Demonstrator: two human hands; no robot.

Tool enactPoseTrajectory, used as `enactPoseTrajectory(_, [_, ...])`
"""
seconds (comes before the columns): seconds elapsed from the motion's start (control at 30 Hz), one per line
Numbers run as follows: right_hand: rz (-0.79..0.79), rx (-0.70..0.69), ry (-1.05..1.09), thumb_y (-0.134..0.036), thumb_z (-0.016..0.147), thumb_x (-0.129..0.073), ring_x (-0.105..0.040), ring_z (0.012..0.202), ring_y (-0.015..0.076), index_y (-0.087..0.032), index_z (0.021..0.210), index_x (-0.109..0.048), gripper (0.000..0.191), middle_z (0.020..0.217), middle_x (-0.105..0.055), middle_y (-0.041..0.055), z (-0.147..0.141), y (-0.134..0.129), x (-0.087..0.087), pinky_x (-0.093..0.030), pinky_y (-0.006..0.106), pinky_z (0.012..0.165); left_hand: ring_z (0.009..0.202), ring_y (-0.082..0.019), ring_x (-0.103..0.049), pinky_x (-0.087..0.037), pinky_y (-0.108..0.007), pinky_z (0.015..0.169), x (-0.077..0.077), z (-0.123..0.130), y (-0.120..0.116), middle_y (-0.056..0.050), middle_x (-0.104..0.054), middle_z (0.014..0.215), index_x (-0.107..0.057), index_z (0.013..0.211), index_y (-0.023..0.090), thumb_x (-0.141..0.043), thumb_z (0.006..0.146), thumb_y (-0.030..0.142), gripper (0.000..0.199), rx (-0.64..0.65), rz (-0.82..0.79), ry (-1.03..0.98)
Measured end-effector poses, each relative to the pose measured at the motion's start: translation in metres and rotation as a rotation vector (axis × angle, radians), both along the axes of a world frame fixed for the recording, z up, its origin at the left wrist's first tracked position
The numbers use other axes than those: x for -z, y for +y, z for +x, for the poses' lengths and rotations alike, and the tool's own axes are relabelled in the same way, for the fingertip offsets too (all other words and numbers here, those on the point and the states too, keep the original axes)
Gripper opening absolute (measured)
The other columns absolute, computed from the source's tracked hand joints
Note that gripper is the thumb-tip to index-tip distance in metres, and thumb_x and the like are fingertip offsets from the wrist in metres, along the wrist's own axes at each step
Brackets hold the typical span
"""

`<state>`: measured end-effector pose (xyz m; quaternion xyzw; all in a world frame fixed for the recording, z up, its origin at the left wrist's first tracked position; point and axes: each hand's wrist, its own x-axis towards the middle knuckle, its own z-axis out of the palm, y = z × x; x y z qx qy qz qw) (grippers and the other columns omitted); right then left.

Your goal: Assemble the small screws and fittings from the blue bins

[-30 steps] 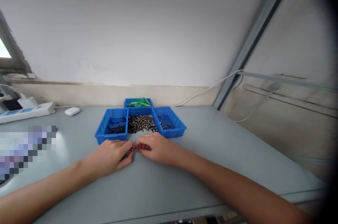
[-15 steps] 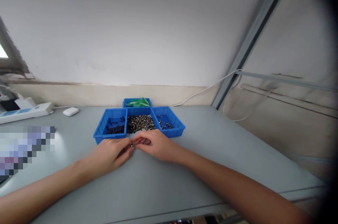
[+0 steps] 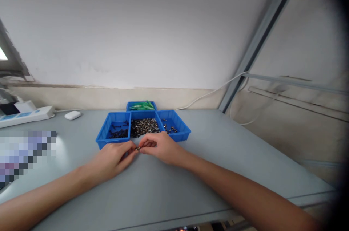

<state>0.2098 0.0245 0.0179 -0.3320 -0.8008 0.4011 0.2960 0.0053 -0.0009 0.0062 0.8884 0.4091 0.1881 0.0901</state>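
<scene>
My left hand (image 3: 117,156) and my right hand (image 3: 160,147) meet just in front of the blue bins, fingertips close together. Between them is a small metal fitting (image 3: 137,148), pinched by both hands; its exact kind is too small to tell. The left blue bin (image 3: 101,134) holds dark screws (image 3: 120,133). In the middle bin lies a heap of small shiny metal parts (image 3: 145,126), partly behind my right hand. A few metal pieces (image 3: 173,129) lie in the right blue bin (image 3: 185,134).
Behind, a small blue bin (image 3: 127,106) holds green slender pieces (image 3: 143,106). A white power strip (image 3: 35,116) and a white rounded case (image 3: 72,115) are on the grey table (image 3: 174,194) at left, near a blurred-out flat object (image 3: 21,154). A metal post (image 3: 240,71) rises at right.
My right hand's fingers have shifted slightly on the small metal fitting, and more of it shows between the fingertips. My left hand has stayed almost in place.
</scene>
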Motion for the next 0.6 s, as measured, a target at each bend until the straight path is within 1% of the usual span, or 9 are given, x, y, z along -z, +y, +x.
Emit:
enactPoseTrajectory(0.1, [0.068,-0.01,-0.003,-0.016,0.078,-0.063,-0.065,0.075,0.0127,-0.018,0.087,-0.067,0.01,0.079,-0.069,-0.0002,0.0009,-0.0004,0.0004,-0.049,0.026,0.072,0.06,-0.013,-0.058,-0.042,-0.022,0.054,-0.0006,0.0002,-0.0001,0.0,-0.062,0.07,-0.055,0.085,0.019,-0.034,0.095,0.034,0.028,-0.001,0.013,-0.01])
enactPoseTrajectory(0.27, [0.113,-0.013,-0.026,-0.023,0.081,-0.062,-0.064,0.075,0.013,-0.02,0.09,-0.07,0.012,0.081,-0.071,-0.0001,0.003,0.0015,0.0032,-0.048,0.025,0.07,0.063,-0.013,-0.06,-0.044,-0.022,0.055,-0.0005,-0.0005,0.0005,-0.001,-0.063,0.073,-0.056,0.085,0.019,-0.03,0.096,0.035,0.032,0.032,0.06,0.007])
enactPoseTrajectory(0.43, [0.068,0.016,-0.06,-0.025,0.081,-0.061,-0.061,0.071,0.0124,-0.019,0.088,-0.071,0.013,0.078,-0.07,0.0004,0.0012,0.0021,0.0068,-0.044,0.024,0.065,0.062,-0.014,-0.06,-0.044,-0.023,0.055,0.0052,-0.0022,0.0029,-0.001,-0.063,0.072,-0.057,0.087,0.019,-0.029,0.098,0.036,0.035,0.053,0.144,0.014])
enactPoseTrajectory(0.6, [0.057,0.039,-0.094,-0.027,0.082,-0.06,-0.058,0.066,0.0116,-0.018,0.086,-0.069,0.014,0.07,-0.065,-0.0006,-0.0007,0.0002,0.0074,-0.041,0.022,0.059,0.064,-0.013,-0.061,-0.045,-0.022,0.056,0.0081,-0.0029,0.0034,-0.001,-0.064,0.074,-0.059,0.091,0.019,-0.029,0.099,0.036,0.035,0.06,0.178,0.021])
